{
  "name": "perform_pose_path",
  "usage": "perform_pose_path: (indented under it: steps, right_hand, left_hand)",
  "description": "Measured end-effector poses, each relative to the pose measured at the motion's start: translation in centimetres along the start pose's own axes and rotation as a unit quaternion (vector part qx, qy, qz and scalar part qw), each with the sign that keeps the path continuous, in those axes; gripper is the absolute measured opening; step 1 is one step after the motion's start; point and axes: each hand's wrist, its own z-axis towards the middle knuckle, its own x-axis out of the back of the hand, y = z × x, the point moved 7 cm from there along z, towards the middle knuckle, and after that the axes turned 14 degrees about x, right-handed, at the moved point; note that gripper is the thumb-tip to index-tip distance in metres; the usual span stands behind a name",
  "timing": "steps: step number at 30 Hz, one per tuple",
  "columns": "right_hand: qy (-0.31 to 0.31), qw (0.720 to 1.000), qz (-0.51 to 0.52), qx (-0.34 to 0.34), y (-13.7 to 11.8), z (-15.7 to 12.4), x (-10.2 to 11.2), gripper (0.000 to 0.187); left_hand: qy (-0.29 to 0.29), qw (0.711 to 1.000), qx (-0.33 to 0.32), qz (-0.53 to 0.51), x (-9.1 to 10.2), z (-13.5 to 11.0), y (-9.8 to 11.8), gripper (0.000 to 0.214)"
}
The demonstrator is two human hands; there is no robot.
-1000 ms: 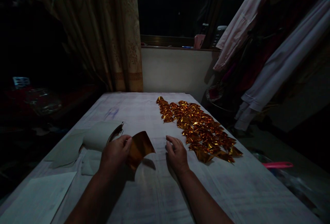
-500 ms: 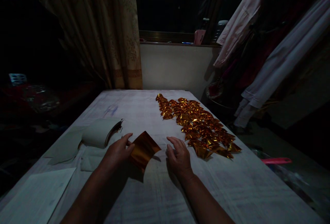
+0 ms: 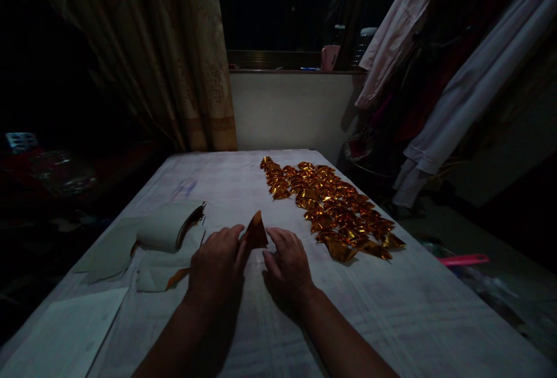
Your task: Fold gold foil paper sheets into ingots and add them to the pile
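Note:
My left hand grips a small sheet of gold foil paper by its left side, between thumb and fingers. The sheet is curled over, its point up, showing a roughly triangular shape. Close by its right corner is my right hand, thumb and fingers apart; whether a fingertip touches the foil I cannot tell. Folded gold foil pieces lie heaped to the right. Left of my hands is a curled stack of pale-backed sheets, with a bit of gold showing at a lower sheet's corner.
A pale cloth covers the table. White paper lies at its near left. Behind stand a curtain and a sill with a pink mug. Clothes hang at the right, above a pink handle.
The foil sheet, flat and spread before, is now curled into a narrower shape. My left hand has moved right and my right hand slightly left, bringing them closer together.

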Motion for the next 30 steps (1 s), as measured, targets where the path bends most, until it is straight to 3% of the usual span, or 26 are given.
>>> perform_pose_path:
  steps: [3, 8, 11, 15, 19, 25, 30]
  right_hand:
    - [0.005, 1.0, 0.001, -0.024, 0.3, -0.2, -0.1, 0.042]
    - [0.064, 0.997, -0.015, -0.034, 0.5, -0.2, 1.0, 0.042]
    - [0.028, 0.999, -0.038, 0.009, 0.2, 0.2, 1.2, 0.042]
    - [-0.016, 0.997, -0.036, 0.06, -0.1, 0.7, 1.2, 0.029]
    - [-0.021, 0.998, -0.025, 0.049, 0.1, 0.8, 1.2, 0.017]
    - [-0.044, 0.997, -0.037, 0.052, 0.6, 0.6, 1.0, 0.018]
    - [0.002, 1.0, 0.001, 0.0, 2.3, 0.2, 1.9, 0.023]
  left_hand:
    - [-0.024, 0.999, -0.017, -0.031, -0.9, -0.3, 0.7, 0.027]
    - [-0.023, 0.997, -0.026, -0.07, -1.1, -0.6, 1.1, 0.031]
    - [-0.016, 0.996, -0.043, -0.083, -1.1, -0.7, 1.2, 0.035]
    - [-0.013, 0.992, -0.08, -0.098, -1.5, -0.8, 1.2, 0.034]
    - [-0.029, 0.988, -0.104, -0.106, -2.0, -0.8, 1.2, 0.034]
    - [-0.08, 0.98, -0.139, -0.119, -2.3, -0.8, 1.6, 0.041]
    - [-0.107, 0.977, -0.162, -0.09, -2.1, 0.5, -0.2, 0.049]
